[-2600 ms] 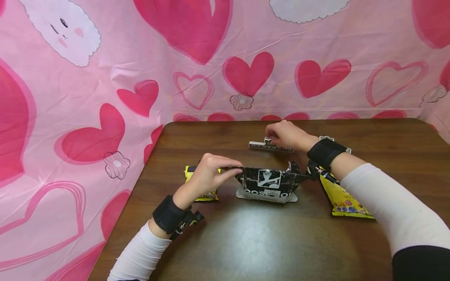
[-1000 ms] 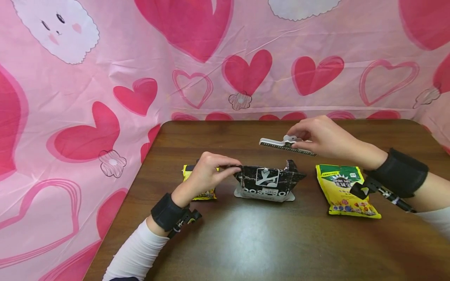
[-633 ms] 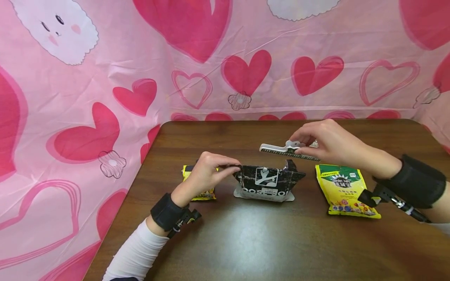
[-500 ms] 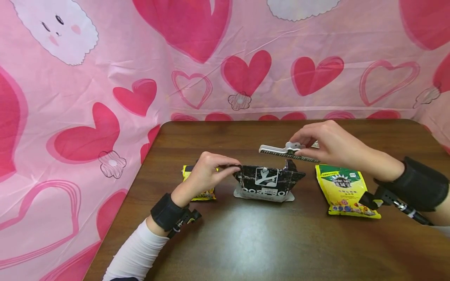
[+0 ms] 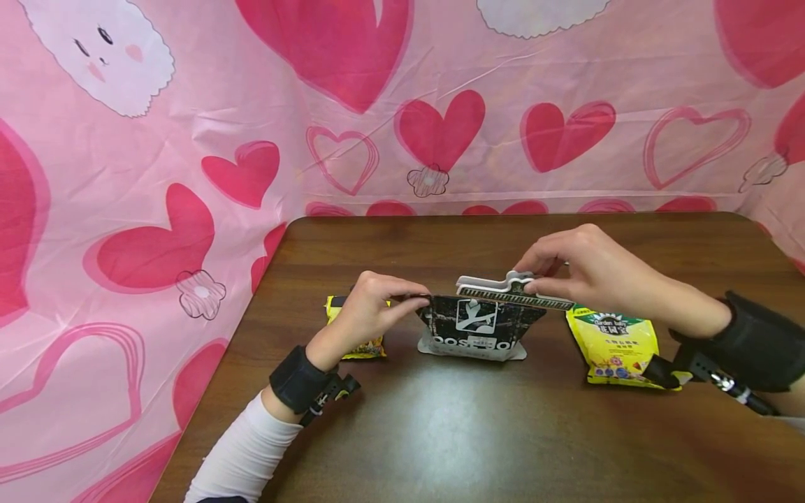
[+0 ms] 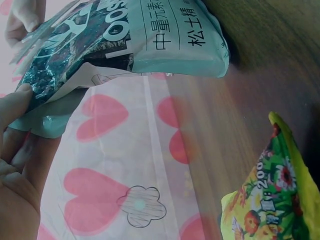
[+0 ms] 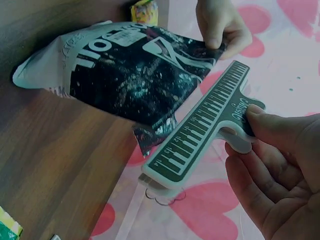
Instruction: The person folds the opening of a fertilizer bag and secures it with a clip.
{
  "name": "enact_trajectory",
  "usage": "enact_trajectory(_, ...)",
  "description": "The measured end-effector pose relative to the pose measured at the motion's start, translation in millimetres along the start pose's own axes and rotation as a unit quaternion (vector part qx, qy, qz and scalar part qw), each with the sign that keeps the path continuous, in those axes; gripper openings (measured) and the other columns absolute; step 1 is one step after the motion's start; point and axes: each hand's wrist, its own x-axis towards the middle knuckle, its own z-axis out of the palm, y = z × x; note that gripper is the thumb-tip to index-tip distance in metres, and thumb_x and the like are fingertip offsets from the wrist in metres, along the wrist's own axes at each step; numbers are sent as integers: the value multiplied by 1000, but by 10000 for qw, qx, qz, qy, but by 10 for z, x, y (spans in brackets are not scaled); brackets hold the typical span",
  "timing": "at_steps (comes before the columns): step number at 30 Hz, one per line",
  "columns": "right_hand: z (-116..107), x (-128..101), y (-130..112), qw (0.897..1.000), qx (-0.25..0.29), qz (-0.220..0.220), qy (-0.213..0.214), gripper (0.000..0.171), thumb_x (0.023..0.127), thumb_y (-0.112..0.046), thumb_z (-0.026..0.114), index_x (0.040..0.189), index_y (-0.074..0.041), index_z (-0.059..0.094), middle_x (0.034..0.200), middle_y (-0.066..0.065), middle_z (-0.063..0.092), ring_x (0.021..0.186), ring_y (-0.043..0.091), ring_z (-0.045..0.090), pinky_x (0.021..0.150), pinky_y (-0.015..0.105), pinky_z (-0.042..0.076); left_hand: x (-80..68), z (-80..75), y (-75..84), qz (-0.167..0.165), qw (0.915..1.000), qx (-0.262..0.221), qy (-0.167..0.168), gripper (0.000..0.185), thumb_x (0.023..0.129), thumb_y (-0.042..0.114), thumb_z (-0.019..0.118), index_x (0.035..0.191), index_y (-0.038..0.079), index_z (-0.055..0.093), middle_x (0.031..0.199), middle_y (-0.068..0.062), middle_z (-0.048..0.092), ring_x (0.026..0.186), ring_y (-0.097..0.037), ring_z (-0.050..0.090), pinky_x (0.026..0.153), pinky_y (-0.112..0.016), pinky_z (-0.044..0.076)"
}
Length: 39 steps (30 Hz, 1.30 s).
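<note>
Now the black, glossy stand-up foil pouch with white lettering [image 5: 479,326] is seen upright at the middle of the dark wooden table [image 5: 440,433], and its top left corner is pinched between the curled thumb and fingertips of the left hand [image 5: 371,311]; in the left wrist view the same corner is pressed flat under a thumb [image 6: 15,107]. The long white plastic bag clip printed with black piano keys [image 5: 512,293] is gripped at its handle end by the right hand [image 5: 585,269], fingers curled tightly round it, thumb on top in the right wrist view [image 7: 265,122]. The clip's arms are parted only slightly, and the clip is held level right along the pouch's crumpled top edge; whether the edge is already caught between the arms cannot be told. Compared with half a second ago, the clip has been lowered from just above the pouch onto its top line, and the right hand has come down and nearer with it, while the left hand's pinch has not shifted. A small yellow snack packet [image 5: 352,335] is partly covered by the left hand, and a larger yellow-and-green snack packet [image 5: 613,342] lies flat to the right, just beside the right wrist strap.
</note>
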Motion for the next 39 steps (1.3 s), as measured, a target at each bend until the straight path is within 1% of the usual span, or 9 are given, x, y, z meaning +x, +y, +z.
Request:
enact_trajectory(6,42,19,-54,9997,162,-182,47,30,72,-7,86,97,-21,76,89,-13,74,65,-7,56,57,12,45,-7,2,-5,27,10000,-9,8,17,83,9,79,99,6,79,92,-5,78,77,-6,72,66,-18,55)
enact_trajectory(14,99,38,-81,9996,253,-79,13,29,72,-6,86,95,-22,77,86,-13,73,65,-6,56,56,13,47,-5,1,-9,9,10000,-13,7,18,83,9,79,100,6,78,93,-5,78,76,-6,71,66,-17,55)
enact_trajectory(19,166,54,-78,9994,331,-104,86,29,72,-4,86,94,-21,77,87,-12,74,66,-6,59,59,11,49,-2,5,-17,-15,10000,30,12,18,82,10,79,100,5,78,92,-5,78,75,-6,71,67,-18,56)
enact_trajectory(24,220,77,-67,9993,314,-174,133,26,73,-5,85,92,-20,77,86,-12,74,66,-7,59,59,10,48,-4,4,-15,-65,10000,30,24,19,81,11,80,99,6,78,91,-5,78,74,-6,71,67,-20,57)
enact_trajectory(31,256,90,-55,9993,320,-167,113,27,73,-5,85,95,-18,77,88,-11,74,67,-6,60,58,10,48,-1,23,-12,-80,9999,51,48,20,81,10,80,99,3,78,90,-7,78,73,-8,71,66,-23,58)
enact_trajectory(35,275,110,-56,9993,333,-122,92,26,74,-6,85,95,-18,77,88,-10,74,67,-6,60,58,12,48,-1,27,-10,-145,9998,89,85,19,81,11,81,99,5,78,90,-6,78,72,-7,71,66,-21,58)
enact_trajectory(39,296,133,-52,9994,341,-87,69,24,75,-7,84,95,-19,77,87,-11,74,67,-5,60,58,16,50,-3,35,-17,-227,9996,30,133,19,80,11,81,98,6,77,89,-6,78,71,-6,70,66,-19,57)
